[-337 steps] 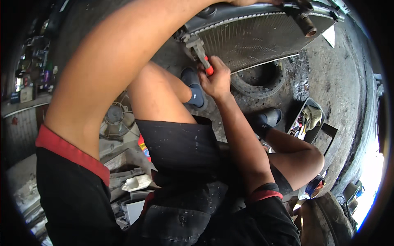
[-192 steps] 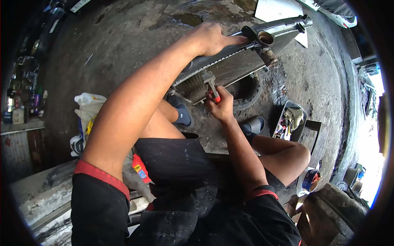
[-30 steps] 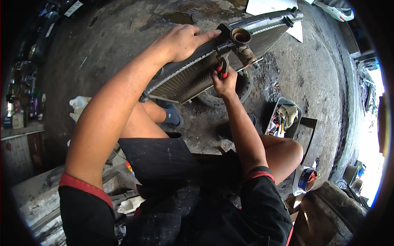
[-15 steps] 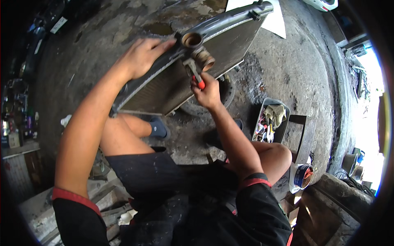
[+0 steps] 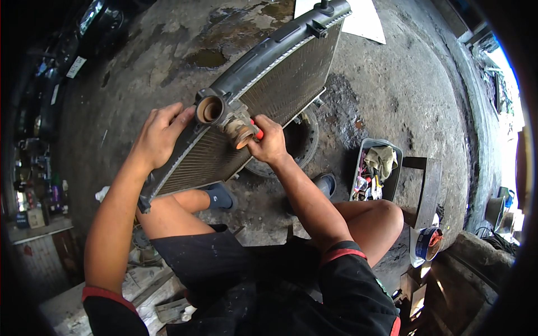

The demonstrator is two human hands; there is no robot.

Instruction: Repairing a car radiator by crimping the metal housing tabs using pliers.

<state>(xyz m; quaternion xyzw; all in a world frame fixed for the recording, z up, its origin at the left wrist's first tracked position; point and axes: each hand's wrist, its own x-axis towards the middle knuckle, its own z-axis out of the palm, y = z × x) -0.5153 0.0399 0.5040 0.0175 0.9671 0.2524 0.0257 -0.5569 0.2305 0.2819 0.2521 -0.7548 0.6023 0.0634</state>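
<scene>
A car radiator (image 5: pixel 269 95) with a black plastic tank along its upper edge leans at a slant over my left knee. My left hand (image 5: pixel 159 134) grips that tank near its lower left end, beside a round filler neck (image 5: pixel 210 109) stained brown inside. A brownish pipe outlet (image 5: pixel 238 126) juts from the tank towards me. Right behind this outlet, my right hand (image 5: pixel 269 140) is closed round a red-handled tool (image 5: pixel 258 129). The tool's metal head is hidden now by the outlet and the radiator.
Under the radiator lies a wheel with its tyre (image 5: pixel 305 137). To the right stands a grey bin (image 5: pixel 398 154) of tools and a cloth, with a wooden stool (image 5: pixel 423 190) beyond it. A white sheet (image 5: pixel 367 25) lies on the stained concrete floor at the far side.
The radiator has tilted and shifted nearer and to the left, its neck and outlet coming with it. Both hands have moved down and left along with it, and the tool's head has gone out of sight.
</scene>
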